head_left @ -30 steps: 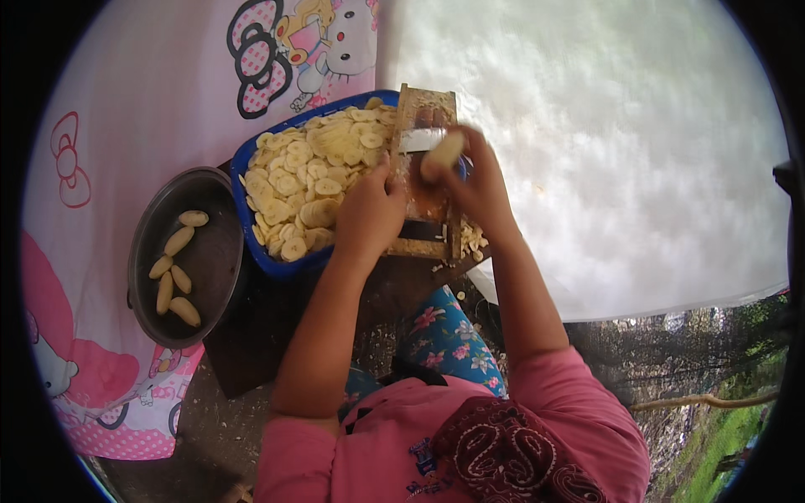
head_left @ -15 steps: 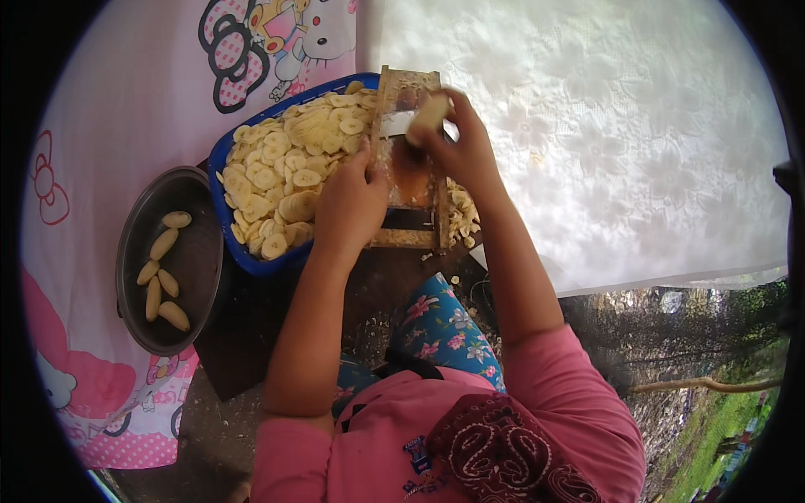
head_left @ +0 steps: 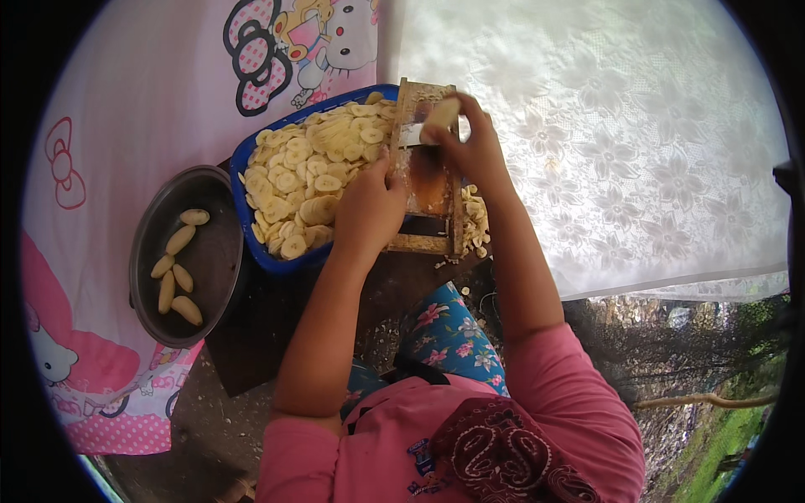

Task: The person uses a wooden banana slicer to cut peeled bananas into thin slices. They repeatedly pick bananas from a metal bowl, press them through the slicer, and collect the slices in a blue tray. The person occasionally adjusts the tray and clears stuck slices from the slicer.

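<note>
My right hand [head_left: 476, 149] is closed round a peeled banana [head_left: 439, 120] over the pale blade [head_left: 410, 134] of a wooden slicer [head_left: 433, 186]. Whether the banana touches the blade, I cannot tell. My left hand [head_left: 371, 204] grips the slicer's left side rail, its thumb on the wood. Under and left of the slicer is a blue basket [head_left: 241, 172] heaped with thin round banana slices [head_left: 298, 172].
A dark oval pan [head_left: 215, 251] at the left holds several whole peeled bananas [head_left: 180, 241]. Small banana pieces [head_left: 475, 223] lie right of the slicer. A pink patterned cloth [head_left: 151, 109] hangs at the left, a white floral cloth [head_left: 612, 159] at the right.
The whole scene sits slightly farther right in the picture. My right hand and the banana have shifted slightly toward the slicer's far end; my left hand keeps its grip on the rail.
</note>
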`<state>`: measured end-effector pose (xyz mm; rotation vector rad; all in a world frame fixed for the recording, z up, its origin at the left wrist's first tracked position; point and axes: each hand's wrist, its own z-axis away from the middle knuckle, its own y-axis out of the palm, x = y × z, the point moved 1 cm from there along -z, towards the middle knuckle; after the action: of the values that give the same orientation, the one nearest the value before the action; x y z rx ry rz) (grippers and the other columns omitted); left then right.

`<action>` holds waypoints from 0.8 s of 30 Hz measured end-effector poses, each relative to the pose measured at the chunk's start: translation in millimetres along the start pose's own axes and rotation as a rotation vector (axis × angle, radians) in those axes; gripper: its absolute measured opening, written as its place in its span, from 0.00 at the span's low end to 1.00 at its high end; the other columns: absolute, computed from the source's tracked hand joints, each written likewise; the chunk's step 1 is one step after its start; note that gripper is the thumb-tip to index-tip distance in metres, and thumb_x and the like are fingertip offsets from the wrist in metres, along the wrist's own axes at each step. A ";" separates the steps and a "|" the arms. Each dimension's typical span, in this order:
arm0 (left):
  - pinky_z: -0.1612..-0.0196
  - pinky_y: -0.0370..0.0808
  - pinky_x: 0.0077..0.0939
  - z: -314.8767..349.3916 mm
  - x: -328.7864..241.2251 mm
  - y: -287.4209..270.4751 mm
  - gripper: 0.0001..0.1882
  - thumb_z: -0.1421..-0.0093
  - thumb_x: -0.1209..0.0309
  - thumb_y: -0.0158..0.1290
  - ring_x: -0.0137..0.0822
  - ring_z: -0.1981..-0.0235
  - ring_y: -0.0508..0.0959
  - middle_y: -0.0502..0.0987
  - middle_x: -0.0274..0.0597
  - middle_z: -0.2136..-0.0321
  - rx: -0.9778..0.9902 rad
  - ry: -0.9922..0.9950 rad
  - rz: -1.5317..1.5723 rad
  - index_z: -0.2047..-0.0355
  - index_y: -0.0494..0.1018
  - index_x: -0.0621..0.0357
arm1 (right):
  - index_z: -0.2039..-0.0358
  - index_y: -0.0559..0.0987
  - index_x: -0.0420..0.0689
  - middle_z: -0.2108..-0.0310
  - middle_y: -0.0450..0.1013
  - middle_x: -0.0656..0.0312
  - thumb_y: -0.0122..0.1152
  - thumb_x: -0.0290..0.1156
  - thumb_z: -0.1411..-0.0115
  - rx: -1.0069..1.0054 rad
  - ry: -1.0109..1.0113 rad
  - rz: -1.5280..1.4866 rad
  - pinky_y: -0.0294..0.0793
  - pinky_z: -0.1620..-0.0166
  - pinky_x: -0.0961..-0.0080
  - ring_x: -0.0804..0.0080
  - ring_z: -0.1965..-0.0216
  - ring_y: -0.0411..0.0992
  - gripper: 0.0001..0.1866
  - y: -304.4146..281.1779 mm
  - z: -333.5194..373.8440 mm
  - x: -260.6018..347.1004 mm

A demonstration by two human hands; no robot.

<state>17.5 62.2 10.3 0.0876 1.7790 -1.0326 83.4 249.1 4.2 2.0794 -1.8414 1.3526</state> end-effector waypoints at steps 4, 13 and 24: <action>0.48 0.72 0.45 1.7 -7.1 -5.9 0.27 0.36 0.63 0.45 0.56 0.52 0.77 0.78 0.61 0.55 -0.015 0.006 -0.045 0.39 0.67 0.59 | 0.44 0.72 0.47 0.52 0.73 0.47 0.72 0.33 0.52 0.070 0.144 -0.085 0.69 0.44 0.59 0.50 0.47 0.70 0.33 2.7 -31.7 -4.6; 0.48 0.73 0.45 -0.1 -0.8 -0.8 0.27 0.37 0.64 0.45 0.56 0.53 0.78 0.78 0.62 0.58 -0.041 0.047 -0.017 0.38 0.66 0.59 | 0.45 0.73 0.47 0.54 0.75 0.51 0.70 0.36 0.52 0.088 -0.010 -0.023 0.65 0.43 0.59 0.50 0.49 0.69 0.32 -13.8 24.6 24.4; 0.49 0.73 0.45 -0.3 -3.6 -6.1 0.26 0.37 0.64 0.45 0.56 0.54 0.78 0.78 0.62 0.58 -0.022 0.045 -0.020 0.40 0.67 0.63 | 0.43 0.73 0.45 0.51 0.73 0.49 0.73 0.32 0.51 0.181 -0.011 0.070 0.69 0.42 0.62 0.56 0.46 0.71 0.34 -28.3 53.2 32.8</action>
<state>15.9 60.0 16.9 0.0799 1.8346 -1.0330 133.3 202.1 5.5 2.1259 -1.8780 1.5833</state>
